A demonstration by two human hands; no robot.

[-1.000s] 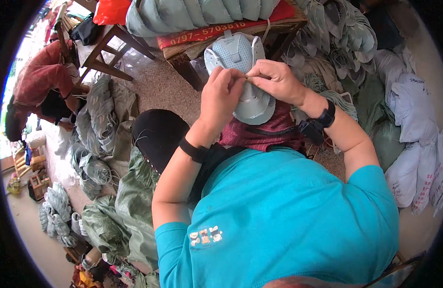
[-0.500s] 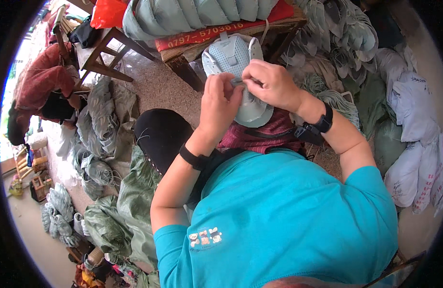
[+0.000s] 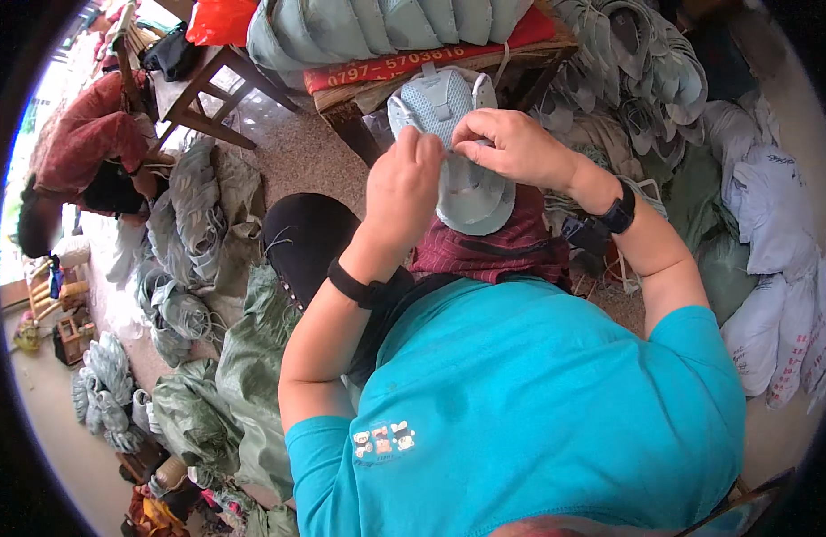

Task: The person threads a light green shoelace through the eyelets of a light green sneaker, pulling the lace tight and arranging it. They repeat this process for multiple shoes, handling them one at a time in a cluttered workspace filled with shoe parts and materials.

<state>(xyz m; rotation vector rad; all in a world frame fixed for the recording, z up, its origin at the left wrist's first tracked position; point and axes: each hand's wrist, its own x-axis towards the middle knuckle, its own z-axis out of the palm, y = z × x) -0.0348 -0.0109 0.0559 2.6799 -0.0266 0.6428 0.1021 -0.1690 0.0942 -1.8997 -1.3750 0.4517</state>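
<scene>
A pale blue-grey shoe upper lies over my lap, with its mesh tongue part toward the bench and its rounded end toward me. My left hand is closed in a pinch at the left of its middle. Just right of it, my right hand pinches with thumb and forefinger over the same spot. Whatever the fingertips hold is too small or hidden to make out. Under the upper is a dark red striped cloth.
Ahead stands a wooden bench bearing a row of stacked grey uppers. More uppers hang in bunches at the right, near white sacks. Green sacking lies at my left. A person in red bends forward at the far left.
Both hands have come slightly apart at the fingertips, the left one turning and rising a little. A small grey piece seen between the fingers is now out of sight.
</scene>
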